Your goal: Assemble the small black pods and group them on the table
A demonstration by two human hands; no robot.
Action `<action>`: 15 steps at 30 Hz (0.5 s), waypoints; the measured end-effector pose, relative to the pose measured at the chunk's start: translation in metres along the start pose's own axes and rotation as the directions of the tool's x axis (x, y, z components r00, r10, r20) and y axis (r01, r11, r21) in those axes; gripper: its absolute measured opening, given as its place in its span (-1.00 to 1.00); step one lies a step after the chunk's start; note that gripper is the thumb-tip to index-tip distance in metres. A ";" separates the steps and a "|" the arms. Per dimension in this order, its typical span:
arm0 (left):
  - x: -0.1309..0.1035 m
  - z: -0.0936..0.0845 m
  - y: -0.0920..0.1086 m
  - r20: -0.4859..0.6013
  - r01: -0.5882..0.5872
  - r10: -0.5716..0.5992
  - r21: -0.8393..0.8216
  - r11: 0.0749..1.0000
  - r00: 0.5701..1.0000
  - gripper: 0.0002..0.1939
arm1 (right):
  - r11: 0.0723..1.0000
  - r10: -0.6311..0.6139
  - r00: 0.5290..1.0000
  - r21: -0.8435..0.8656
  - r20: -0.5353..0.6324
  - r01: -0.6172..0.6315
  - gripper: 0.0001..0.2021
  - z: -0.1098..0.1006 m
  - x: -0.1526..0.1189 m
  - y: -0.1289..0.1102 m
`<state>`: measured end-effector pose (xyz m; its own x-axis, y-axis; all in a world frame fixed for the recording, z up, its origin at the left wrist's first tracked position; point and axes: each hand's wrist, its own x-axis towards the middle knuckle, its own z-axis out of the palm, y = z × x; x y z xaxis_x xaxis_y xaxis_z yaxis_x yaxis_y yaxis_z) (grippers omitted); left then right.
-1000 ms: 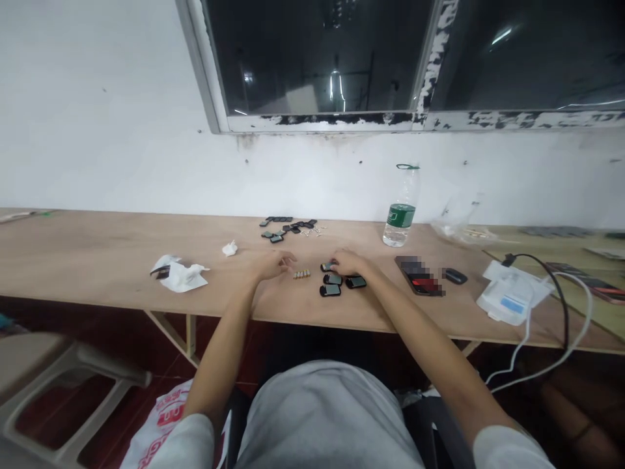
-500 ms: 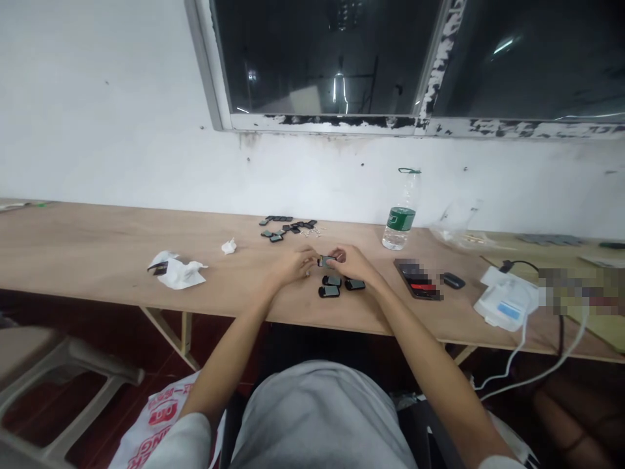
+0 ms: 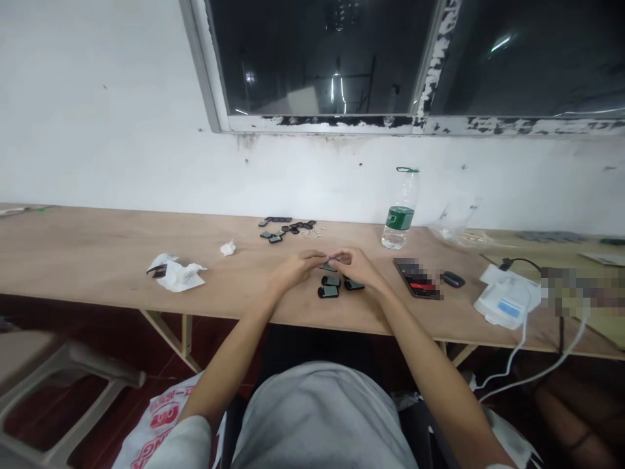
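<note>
My right hand [image 3: 355, 264] is closed on a small black case with a grey panel [image 3: 330, 265], thumb on its face. My left hand [image 3: 299, 268] meets it from the other side, fingers fairly straight and tips at the case's upper edge; they partly cover it, and their exact grip is hard to see. Just below lie similar cases on the table: one black case [image 3: 331, 281], another case [image 3: 328, 292] nearer me, and a third case [image 3: 353, 284] partly under my right hand.
Toward the wall are several more black cases and parts [image 3: 276, 238], with small white bits [image 3: 311, 232] beside them. A water bottle [image 3: 398, 218], a phone [image 3: 416, 279] and a white device with cables [image 3: 508, 299] stand to the right. Crumpled tissue [image 3: 181, 275] lies left on the wooden table [image 3: 97, 260].
My left fingers have straightened and moved right, over the held case, closer to my right fingers. The case now shows less and looks tilted. The view has shifted slightly.
</note>
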<state>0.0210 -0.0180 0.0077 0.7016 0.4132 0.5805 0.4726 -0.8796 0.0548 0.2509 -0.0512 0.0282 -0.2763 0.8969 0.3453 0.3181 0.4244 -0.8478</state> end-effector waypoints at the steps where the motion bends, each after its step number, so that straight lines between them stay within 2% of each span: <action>1: -0.001 0.000 -0.001 -0.005 -0.003 0.003 0.002 1.000 1.000 -0.40 | 1.000 -0.004 1.000 0.007 -0.003 0.004 -0.76 0.000 0.001 0.000; 3: -0.002 0.001 -0.003 -0.031 -0.019 0.019 -0.004 1.000 0.999 -0.36 | 0.999 -0.011 1.000 0.032 -0.011 0.011 -0.76 -0.001 0.002 -0.001; 9: 0.001 0.005 -0.006 -0.174 -0.058 0.044 -0.077 0.995 0.984 -0.45 | 0.990 0.048 0.999 0.136 -0.009 -0.046 -0.69 -0.003 0.002 -0.010; 15: 0.003 0.007 -0.007 -0.202 -0.020 -0.007 -0.131 0.991 0.979 -0.50 | 0.973 0.126 0.992 0.195 -0.022 -0.120 -0.70 0.000 0.004 -0.009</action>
<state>0.0234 -0.0094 0.0035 0.5761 0.3635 0.7321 0.3846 -0.9109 0.1495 0.2466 -0.0515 0.0373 -0.2136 0.9459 0.2442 0.1657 0.2814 -0.9452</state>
